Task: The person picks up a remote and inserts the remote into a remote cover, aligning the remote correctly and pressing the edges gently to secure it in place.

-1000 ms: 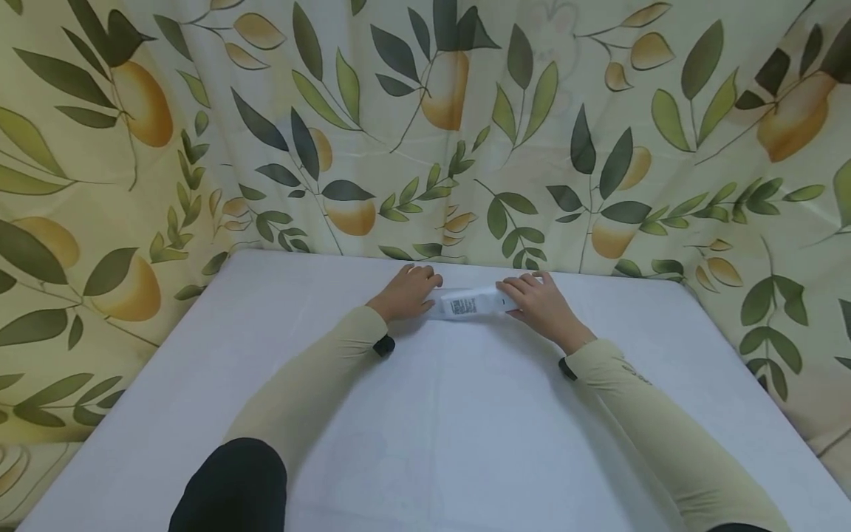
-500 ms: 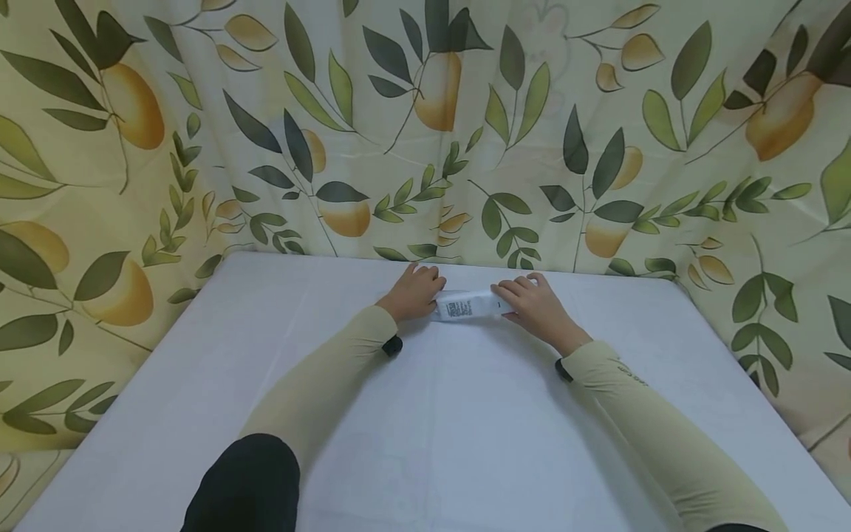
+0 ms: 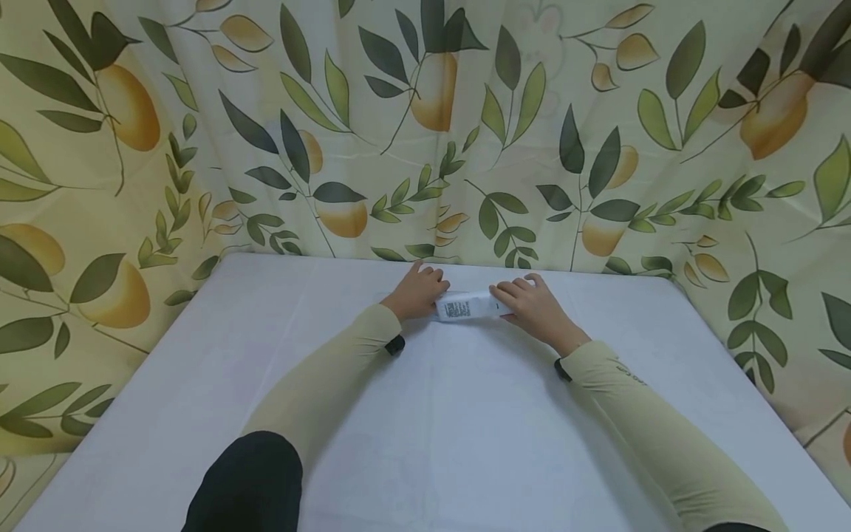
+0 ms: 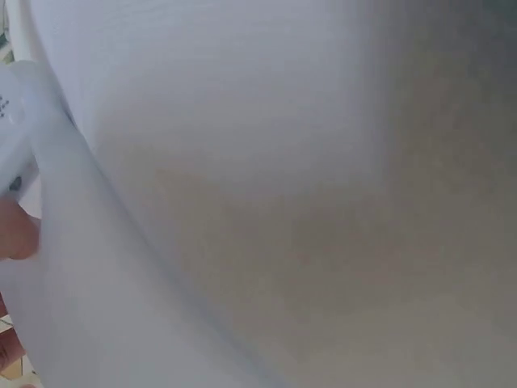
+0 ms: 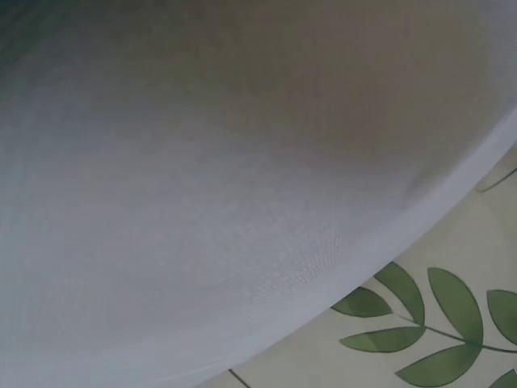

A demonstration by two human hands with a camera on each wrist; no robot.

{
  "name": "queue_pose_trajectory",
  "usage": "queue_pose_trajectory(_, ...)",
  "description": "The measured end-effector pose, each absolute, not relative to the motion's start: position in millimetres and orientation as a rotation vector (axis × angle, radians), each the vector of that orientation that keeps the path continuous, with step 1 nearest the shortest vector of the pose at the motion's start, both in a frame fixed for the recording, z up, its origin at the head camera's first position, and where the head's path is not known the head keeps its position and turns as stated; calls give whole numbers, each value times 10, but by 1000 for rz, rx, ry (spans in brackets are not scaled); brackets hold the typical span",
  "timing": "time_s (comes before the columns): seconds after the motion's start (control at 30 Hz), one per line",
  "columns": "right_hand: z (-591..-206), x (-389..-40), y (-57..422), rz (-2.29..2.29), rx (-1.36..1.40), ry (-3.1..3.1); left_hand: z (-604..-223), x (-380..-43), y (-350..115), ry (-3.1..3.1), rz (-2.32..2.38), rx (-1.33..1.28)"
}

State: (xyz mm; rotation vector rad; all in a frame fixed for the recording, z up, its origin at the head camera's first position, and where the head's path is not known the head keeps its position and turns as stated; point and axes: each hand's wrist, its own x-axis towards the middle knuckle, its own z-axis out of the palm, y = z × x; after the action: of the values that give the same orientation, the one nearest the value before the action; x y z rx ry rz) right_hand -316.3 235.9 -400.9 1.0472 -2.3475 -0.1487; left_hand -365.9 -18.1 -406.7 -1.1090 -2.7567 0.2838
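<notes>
Near the far edge of the white table, a narrow white pack with dark print and a square code lies between my two hands. My left hand holds its left end, fingers bent on the far side. Around the right end, my right hand grips with fingers over the top and thumb at the near side. Part of the printed pack shows at the left edge of the left wrist view, above some fingertips. The right wrist view shows neither the hand nor the pack.
A curtain patterned with leaves and orange fruit hangs right behind the table's far edge. More of this leafy cloth appears below the table edge in the right wrist view. A dark rounded shape covers part of the lower left.
The head view has shifted slightly. My hands are a little closer together, the left having moved slightly right along the pack. Both keep their hold.
</notes>
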Motion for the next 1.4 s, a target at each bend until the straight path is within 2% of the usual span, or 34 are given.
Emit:
queue_pose_trajectory(0.43,-4025,-3130,2386,-232,1124,-2203,-4029,-3716,-350,-2612,299,-1209)
queue_pose_trajectory(1.13,-4071,-3117,2458,-342,1187,-2184,-4099,-3663,-255,-2461,255,-1027)
queue_pose_trajectory(1.4,-4098,-3106,2435,-368,1168,-2180,-4070,-3618,-252,-2357,211,-1059)
